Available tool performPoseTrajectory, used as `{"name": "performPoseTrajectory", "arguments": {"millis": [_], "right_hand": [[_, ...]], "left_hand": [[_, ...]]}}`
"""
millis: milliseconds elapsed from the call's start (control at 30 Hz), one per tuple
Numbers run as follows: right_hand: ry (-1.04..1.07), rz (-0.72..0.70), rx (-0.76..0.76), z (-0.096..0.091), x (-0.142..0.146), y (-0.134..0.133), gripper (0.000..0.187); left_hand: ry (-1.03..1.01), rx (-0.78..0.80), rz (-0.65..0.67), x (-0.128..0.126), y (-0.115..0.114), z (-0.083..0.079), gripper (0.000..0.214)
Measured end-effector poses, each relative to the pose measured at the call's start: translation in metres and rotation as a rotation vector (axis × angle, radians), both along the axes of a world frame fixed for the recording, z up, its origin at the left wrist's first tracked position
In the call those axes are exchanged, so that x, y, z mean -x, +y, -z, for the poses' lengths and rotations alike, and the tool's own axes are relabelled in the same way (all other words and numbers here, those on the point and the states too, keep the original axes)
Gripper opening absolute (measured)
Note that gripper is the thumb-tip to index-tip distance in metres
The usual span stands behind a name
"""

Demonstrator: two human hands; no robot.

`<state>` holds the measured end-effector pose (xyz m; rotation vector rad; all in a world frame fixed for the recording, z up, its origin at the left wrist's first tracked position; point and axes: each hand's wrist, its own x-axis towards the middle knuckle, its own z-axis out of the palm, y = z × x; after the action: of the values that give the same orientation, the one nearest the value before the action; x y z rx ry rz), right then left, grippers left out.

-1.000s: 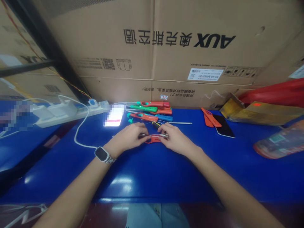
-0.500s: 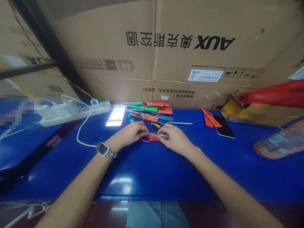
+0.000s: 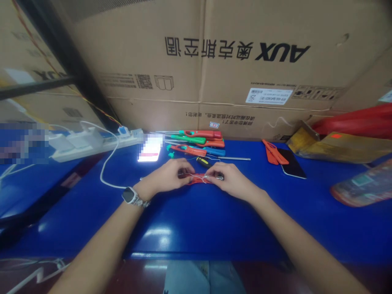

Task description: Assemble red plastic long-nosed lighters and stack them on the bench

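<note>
My left hand (image 3: 170, 176) and my right hand (image 3: 229, 179) meet over the blue table (image 3: 196, 220), both closed in a pinch. Between them lies a small red plastic part (image 3: 199, 179) with a thin wire and metal piece along it. My left fingers pinch its left end and my right fingers pinch the metal tip at its right end. A watch (image 3: 131, 195) sits on my left wrist. Just behind my hands lies a pile of long lighter-like tools (image 3: 199, 143) in red, green, orange and blue, and a black-and-yellow piece (image 3: 202, 162).
A lit phone (image 3: 150, 148) lies left of the pile, a power strip (image 3: 92, 143) with a white cable beyond it. A dark phone (image 3: 290, 163) and red parts (image 3: 271, 152) lie at the right. Large cardboard boxes (image 3: 214, 69) wall the back; packages (image 3: 361, 185) sit far right.
My hands stay on the red part, shifting slightly; my right fingers have slid to its right tip. The view has tilted a little.
</note>
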<state>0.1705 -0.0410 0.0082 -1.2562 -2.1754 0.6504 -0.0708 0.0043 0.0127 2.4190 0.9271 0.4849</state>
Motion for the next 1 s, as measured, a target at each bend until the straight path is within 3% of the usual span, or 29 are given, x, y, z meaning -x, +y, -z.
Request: {"name": "performPoseTrajectory", "arguments": {"millis": [300,733,1000], "right_hand": [[0.173,0.058,0.032,0.007,0.012,0.001,0.017],[-0.031,0.097,-0.128,0.012,0.030,-0.008,0.016],[-0.057,0.089,-0.150,0.023,0.039,-0.006,0.011]], "left_hand": [[0.036,0.020,0.005,0.000,0.003,0.000,0.014],[0.023,0.001,0.010,0.005,0.005,-0.003,0.015],[0.029,0.025,0.002,0.002,0.003,-0.002,0.014]]}}
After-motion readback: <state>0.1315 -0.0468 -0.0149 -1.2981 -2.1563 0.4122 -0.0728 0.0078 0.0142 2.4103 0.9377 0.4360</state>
